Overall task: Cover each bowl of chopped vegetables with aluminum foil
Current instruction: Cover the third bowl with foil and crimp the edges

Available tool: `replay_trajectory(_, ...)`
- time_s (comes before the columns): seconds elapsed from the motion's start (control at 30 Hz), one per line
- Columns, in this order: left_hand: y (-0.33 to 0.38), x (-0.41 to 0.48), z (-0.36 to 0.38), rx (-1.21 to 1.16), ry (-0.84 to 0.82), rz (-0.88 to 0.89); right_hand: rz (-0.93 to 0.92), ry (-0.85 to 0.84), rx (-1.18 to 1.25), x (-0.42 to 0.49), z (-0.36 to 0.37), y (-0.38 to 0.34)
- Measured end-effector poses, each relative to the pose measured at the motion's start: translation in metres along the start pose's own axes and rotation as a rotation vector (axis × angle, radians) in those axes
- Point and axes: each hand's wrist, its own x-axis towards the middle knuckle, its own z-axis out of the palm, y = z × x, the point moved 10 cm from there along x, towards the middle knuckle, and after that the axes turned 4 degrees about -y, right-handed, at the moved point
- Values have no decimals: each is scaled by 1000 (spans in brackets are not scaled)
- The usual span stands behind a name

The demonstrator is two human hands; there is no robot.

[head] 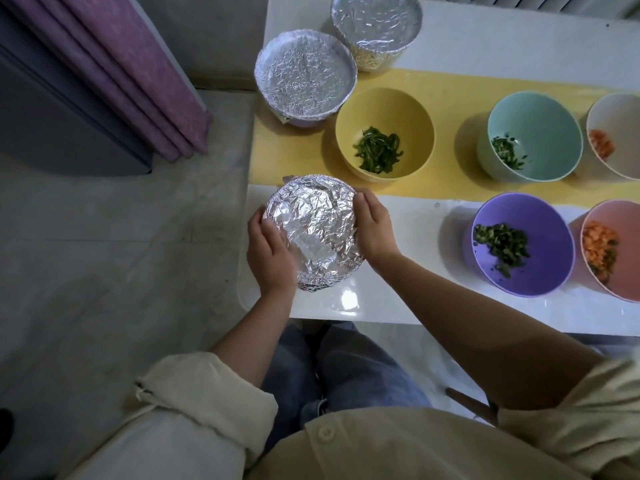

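Observation:
A bowl wrapped over the top in crinkled aluminum foil (313,230) sits near the table's left front corner. My left hand (270,252) grips its left side, fingers curled round the foil edge. My right hand (375,226) cups its right side. Two more foil-covered bowls stand at the back left, one (304,74) in front of the other (375,26). Uncovered are a yellow bowl (384,109) with green strips, a mint bowl (540,119) with chopped greens, and a purple bowl (540,271) with chopped greens.
At the right edge a white bowl (620,119) and a pink bowl (620,216) hold orange pieces. A yellow runner (287,161) crosses the white table (381,306). Purple curtain (138,81) hangs left, over grey floor.

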Motion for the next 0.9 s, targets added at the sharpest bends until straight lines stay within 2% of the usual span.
replay_trajectory(0.07,-5,4,-2,-34,24,-55,7,-18,42,-1,1,-1)
replay_trajectory(0.17,1,12,1,5,-48,-38,31,1,82,-3,1,0)
replay_trajectory(0.3,12,30,10,146,-263,46,156,80,67,-14,-6,14)
replay_trajectory(0.47,34,39,34,425,-517,178,170,86,19,-30,-23,22)
replay_trajectory(0.53,42,38,35,566,-462,266,143,98,-37,-30,-32,17)
replay_trajectory(0.63,59,18,13,678,-115,383,-38,94,-137,-22,-31,-8)
replay_trajectory(0.7,57,-5,6,672,-3,384,-200,35,-211,-18,-17,-28)
replay_trajectory(0.77,47,-20,7,591,-30,352,-265,-21,-236,-15,-4,-37)
replay_trajectory(0.9,22,-11,4,300,-108,179,-212,-64,-181,-4,7,-28)
